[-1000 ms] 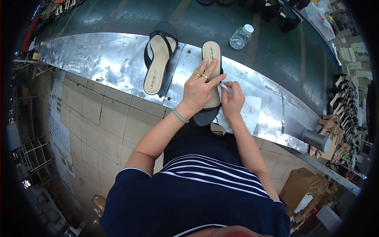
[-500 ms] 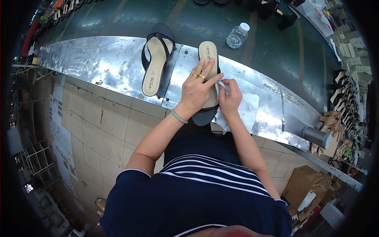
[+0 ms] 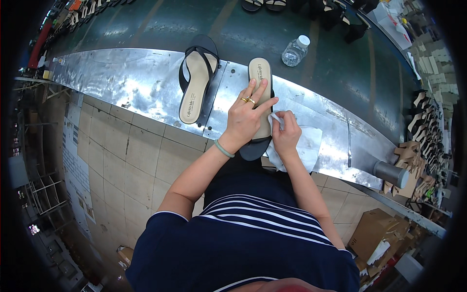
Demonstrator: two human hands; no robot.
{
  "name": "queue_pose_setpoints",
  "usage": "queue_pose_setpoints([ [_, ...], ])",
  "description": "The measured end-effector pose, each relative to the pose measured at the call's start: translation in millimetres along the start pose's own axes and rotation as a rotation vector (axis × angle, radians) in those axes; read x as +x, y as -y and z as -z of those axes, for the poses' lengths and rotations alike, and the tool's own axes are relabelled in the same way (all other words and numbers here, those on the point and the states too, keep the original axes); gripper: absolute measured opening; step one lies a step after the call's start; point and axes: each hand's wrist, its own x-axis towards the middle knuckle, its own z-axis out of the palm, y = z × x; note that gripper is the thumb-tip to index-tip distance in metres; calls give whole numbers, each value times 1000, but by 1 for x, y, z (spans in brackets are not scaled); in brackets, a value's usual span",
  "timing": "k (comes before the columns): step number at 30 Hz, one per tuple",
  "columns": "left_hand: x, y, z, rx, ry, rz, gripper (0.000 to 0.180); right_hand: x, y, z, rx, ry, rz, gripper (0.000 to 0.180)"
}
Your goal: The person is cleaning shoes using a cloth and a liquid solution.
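A black sandal point(image 3: 264, 127) with a beige insole lies at the bench's front edge, its heel end pointing away from me. My left hand point(image 3: 245, 114) rests on it with fingers stretched and spread, two fingertips pressing the insole near the heel; its thumb is hidden. Pinched in my right hand point(image 3: 287, 134) is a small white cloth point(image 3: 275, 118), touching the sandal's right edge. To the left, a matching black thong sandal point(image 3: 196, 90) lies insole up, its toe end pointing away. Under my right wrist a white sheet point(image 3: 307, 148), paper or cloth, is spread on the metal.
The metal bench ledge point(image 3: 131, 78) borders a dark green belt point(image 3: 185, 22). A clear bottle point(image 3: 295, 51) with a white cap stands there. More sandals point(image 3: 262, 5) sit at the far side. A grey cylinder point(image 3: 390, 173) lies at the right end; a cardboard box point(image 3: 370, 233) is below.
The whole view has shifted slightly, bringing more of the far sandals into sight. My right hand has slid a little toward me along the sandal's edge; my left hand keeps its place.
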Motion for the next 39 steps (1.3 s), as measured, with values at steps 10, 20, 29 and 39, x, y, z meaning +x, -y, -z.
queue_pose_setpoints([
  [10, 1, 1, 1, 13, -2, 4, 42, 1, 0, -1, -2, -2, 4, 15],
  [20, 0, -1, 0, 15, 13, 4, 42, -1, 2, 1, 9, -14, -16, 13],
  [29, 1, -1, 0, -21, 0, 8, 43, 1, 3, -1, 28, -55, -19, 12],
  [39, 0, -3, 2, -27, 21, 17, 45, -1, 5, 2, 9, -47, -40, 11],
])
